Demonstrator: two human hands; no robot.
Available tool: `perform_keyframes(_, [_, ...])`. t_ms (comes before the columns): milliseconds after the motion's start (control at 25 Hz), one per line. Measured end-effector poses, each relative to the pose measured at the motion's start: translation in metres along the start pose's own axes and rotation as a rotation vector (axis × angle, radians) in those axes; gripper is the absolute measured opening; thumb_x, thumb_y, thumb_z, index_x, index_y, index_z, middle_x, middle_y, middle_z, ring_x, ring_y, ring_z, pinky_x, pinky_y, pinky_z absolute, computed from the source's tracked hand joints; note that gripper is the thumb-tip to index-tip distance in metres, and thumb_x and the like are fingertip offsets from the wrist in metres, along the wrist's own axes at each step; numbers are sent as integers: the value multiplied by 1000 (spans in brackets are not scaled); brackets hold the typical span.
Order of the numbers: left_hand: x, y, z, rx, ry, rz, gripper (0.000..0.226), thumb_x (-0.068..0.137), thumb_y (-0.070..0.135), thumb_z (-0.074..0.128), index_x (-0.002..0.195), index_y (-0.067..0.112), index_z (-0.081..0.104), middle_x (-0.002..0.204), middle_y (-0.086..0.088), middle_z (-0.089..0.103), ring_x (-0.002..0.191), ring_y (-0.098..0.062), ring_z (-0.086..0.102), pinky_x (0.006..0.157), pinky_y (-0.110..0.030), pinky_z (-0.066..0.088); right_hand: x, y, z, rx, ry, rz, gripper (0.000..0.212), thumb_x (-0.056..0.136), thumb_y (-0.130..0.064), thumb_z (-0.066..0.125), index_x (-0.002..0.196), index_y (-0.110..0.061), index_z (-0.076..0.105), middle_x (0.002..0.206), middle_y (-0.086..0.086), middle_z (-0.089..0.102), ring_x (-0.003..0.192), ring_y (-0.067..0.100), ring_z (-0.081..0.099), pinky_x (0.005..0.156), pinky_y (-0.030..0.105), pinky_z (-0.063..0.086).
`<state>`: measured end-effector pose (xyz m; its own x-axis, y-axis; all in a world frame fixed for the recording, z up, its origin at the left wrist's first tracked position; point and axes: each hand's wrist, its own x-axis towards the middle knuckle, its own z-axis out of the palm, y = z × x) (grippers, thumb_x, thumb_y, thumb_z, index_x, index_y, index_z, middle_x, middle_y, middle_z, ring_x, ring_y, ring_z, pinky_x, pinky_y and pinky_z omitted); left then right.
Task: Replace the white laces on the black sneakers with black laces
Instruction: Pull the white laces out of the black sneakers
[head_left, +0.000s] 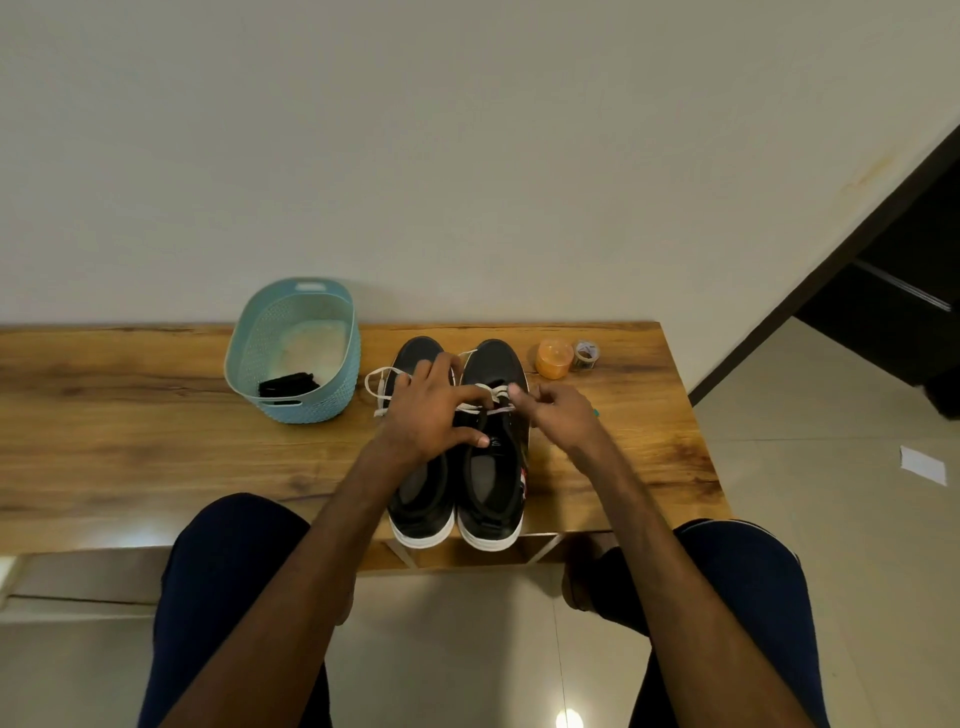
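Observation:
Two black sneakers with white soles stand side by side on the wooden table, toes away from me: the left sneaker (418, 499) and the right sneaker (493, 483). Both carry white laces (378, 387). My left hand (431, 415) lies across both shoes, fingers spread, index finger and thumb reaching onto the right sneaker's lacing. My right hand (556, 410) pinches the white lace at the right sneaker's eyelets. A bundle of black laces (288, 387) lies inside the light blue basket (244, 343) to the left of the shoes.
An orange round container (553, 358) and a small glass jar (586, 355) stand behind the right sneaker. The wooden table (130, 441) runs along a cream wall. My knees sit under its near edge. A white paper scrap (923, 465) lies on the tiled floor.

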<state>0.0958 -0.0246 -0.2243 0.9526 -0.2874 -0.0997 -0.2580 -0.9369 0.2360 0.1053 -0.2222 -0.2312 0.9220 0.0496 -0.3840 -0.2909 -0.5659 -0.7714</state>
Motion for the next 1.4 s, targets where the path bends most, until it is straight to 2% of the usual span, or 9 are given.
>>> perform_keyframes(80, [2,-1,2,-46,-18,9,54,74,60,74,123,48,57,149,1,26,135,-26,27,108,-50,24,1,1,3,-265,127,-140,25,93,-38,66,89,-14,69,92,1,66,88,16,59,73,31,46])
perform_keyframes(240, [3,-5,6,-114,-65,5,49,79,57,71,125,47,56,159,2,14,144,-28,19,113,-57,16,-1,-8,10,-228,-43,-303,22,93,-21,68,113,-14,73,120,6,61,110,18,56,95,35,47])
perform_keyframes(400, [3,-6,5,-123,-64,18,39,85,57,65,122,48,57,161,4,11,147,-27,17,117,-60,8,0,-10,10,-382,49,-228,9,94,-11,64,95,-11,72,104,2,61,101,20,59,90,42,49])
perform_keyframes(560, [4,-5,5,-124,-72,10,41,85,58,65,123,47,56,161,2,11,147,-28,15,116,-61,2,-1,-12,-16,180,112,-70,22,101,-13,46,84,-17,59,84,0,54,79,15,49,68,33,38])
perform_keyframes(720, [4,-4,4,-155,-81,4,40,85,55,66,123,46,56,161,2,9,147,-29,15,116,-60,0,-2,-6,-23,-355,311,-221,14,96,-26,54,104,-19,63,111,-1,55,102,16,50,87,38,45])
perform_keyframes(880, [3,-4,2,-139,-77,6,44,85,56,65,126,44,55,161,2,10,147,-27,16,116,-60,2,-11,-14,15,-541,-12,-337,25,96,-37,60,116,-21,63,116,-1,63,109,19,56,98,46,43])
perform_keyframes(1080, [1,-4,-2,-156,-89,-15,43,84,55,67,124,45,55,161,2,10,147,-29,15,117,-60,2,-3,-12,-21,-89,329,-299,14,95,-27,65,95,-16,72,93,-4,69,87,11,62,83,37,50])
perform_keyframes(1160, [1,-3,-4,-166,-99,-21,43,84,54,68,124,45,55,162,2,10,147,-29,15,117,-60,1,-3,-5,-31,-144,460,-271,9,93,-23,67,96,-17,72,97,-4,67,90,12,63,80,34,50])
perform_keyframes(1400, [0,0,-4,-139,-84,-17,43,85,55,66,125,44,55,162,1,10,147,-28,16,117,-60,4,-8,-15,18,-548,26,-282,23,96,-27,61,117,-19,67,113,2,67,107,23,61,95,46,48])
